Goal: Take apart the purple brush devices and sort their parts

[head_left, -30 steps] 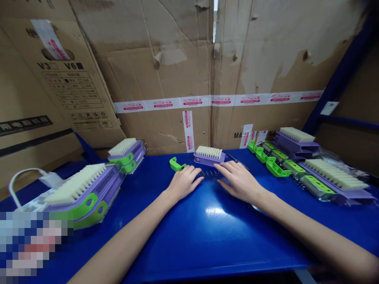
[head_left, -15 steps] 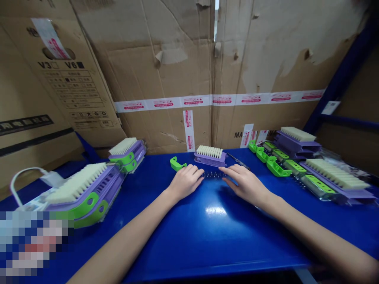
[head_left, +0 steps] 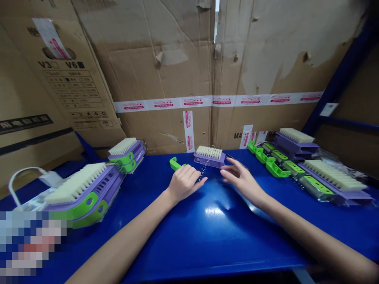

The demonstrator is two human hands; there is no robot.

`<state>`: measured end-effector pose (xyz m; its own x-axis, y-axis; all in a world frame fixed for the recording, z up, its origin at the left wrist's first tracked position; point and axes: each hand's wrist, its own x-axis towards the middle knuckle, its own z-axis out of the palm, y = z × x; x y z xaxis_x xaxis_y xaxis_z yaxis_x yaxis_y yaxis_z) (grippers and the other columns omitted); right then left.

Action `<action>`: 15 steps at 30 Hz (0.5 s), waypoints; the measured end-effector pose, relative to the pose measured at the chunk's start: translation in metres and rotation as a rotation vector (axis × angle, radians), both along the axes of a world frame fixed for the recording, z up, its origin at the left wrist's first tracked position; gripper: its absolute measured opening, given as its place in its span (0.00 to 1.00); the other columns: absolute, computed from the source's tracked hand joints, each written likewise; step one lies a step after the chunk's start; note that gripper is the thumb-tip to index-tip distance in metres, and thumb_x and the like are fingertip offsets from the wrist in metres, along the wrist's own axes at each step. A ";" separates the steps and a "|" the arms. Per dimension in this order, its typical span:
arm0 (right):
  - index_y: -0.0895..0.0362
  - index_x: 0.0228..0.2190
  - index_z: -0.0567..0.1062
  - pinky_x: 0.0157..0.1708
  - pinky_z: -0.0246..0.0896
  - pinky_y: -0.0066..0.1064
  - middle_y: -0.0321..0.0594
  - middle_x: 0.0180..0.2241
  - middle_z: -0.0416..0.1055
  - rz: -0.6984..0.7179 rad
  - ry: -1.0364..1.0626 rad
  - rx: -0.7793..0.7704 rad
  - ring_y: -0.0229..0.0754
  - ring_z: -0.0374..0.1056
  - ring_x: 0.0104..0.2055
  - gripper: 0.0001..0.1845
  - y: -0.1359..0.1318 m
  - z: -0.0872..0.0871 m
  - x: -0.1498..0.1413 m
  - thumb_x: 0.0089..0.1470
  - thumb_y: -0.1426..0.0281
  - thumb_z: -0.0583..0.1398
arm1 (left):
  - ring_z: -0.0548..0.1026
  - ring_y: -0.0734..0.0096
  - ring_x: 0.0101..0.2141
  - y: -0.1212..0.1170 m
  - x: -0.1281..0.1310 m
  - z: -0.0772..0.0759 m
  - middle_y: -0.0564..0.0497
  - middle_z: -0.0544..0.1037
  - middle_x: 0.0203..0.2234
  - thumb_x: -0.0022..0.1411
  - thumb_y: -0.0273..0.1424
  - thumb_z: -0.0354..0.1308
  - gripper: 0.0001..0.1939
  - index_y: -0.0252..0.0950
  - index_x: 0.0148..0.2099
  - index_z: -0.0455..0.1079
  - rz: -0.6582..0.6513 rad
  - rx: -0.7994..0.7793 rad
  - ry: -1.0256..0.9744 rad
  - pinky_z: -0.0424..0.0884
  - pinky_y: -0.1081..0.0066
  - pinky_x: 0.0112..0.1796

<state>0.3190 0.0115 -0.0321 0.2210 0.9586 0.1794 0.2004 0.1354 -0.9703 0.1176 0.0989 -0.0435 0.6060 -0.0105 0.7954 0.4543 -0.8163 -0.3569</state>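
My left hand [head_left: 183, 182] is closed on one end of a thin dark coil spring [head_left: 203, 172]. The spring slants up from the fingers, and its far end passes in front of the purple brush [head_left: 209, 158] with cream bristles. To the right, my right hand [head_left: 240, 179] has its fingers apart and appears to hold nothing; its fingertips are close to the brush's right end. A bright green curved handle piece [head_left: 175, 163] lies just behind my left hand, which partly covers it.
Purple brushes with green parts [head_left: 89, 189] stand at left beside a white cable [head_left: 22, 173]. At right are green handle pieces [head_left: 275, 167], clear packs with green tops [head_left: 318, 185] and more purple brushes [head_left: 337, 177]. Cardboard [head_left: 166, 79] walls the back of the blue table [head_left: 189, 240].
The spring was stretched level between both hands. My right hand has let go of its end, and the spring now tilts upward from my left hand.
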 end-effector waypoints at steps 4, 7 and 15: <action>0.57 0.59 0.56 0.43 0.69 0.36 0.47 0.45 0.71 0.104 0.312 -0.103 0.44 0.69 0.48 0.40 0.001 0.006 -0.026 0.48 0.61 0.64 | 0.69 0.69 0.26 -0.004 0.002 0.002 0.51 0.71 0.22 0.63 0.36 0.55 0.11 0.33 0.32 0.68 -0.043 0.051 0.088 0.65 0.69 0.29; 0.60 0.55 0.61 0.38 0.69 0.31 0.45 0.40 0.73 0.057 0.421 -0.090 0.42 0.71 0.42 0.34 0.005 0.012 -0.038 0.48 0.66 0.64 | 0.70 0.68 0.28 -0.007 0.004 0.003 0.50 0.73 0.25 0.64 0.37 0.53 0.12 0.32 0.38 0.68 -0.091 0.070 0.192 0.64 0.68 0.29; 0.64 0.47 0.67 0.25 0.64 0.26 0.44 0.31 0.75 -0.074 0.389 -0.060 0.37 0.70 0.29 0.30 0.011 0.013 -0.016 0.44 0.65 0.67 | 0.73 0.65 0.34 -0.007 0.003 0.000 0.46 0.75 0.33 0.65 0.38 0.51 0.19 0.31 0.53 0.61 -0.118 0.040 0.245 0.69 0.65 0.34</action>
<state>0.3028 0.0222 -0.0189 0.3305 0.9437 0.0128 -0.1766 0.0751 -0.9814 0.1203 0.0923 -0.0434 0.7730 -0.1205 0.6228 0.2533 -0.8414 -0.4773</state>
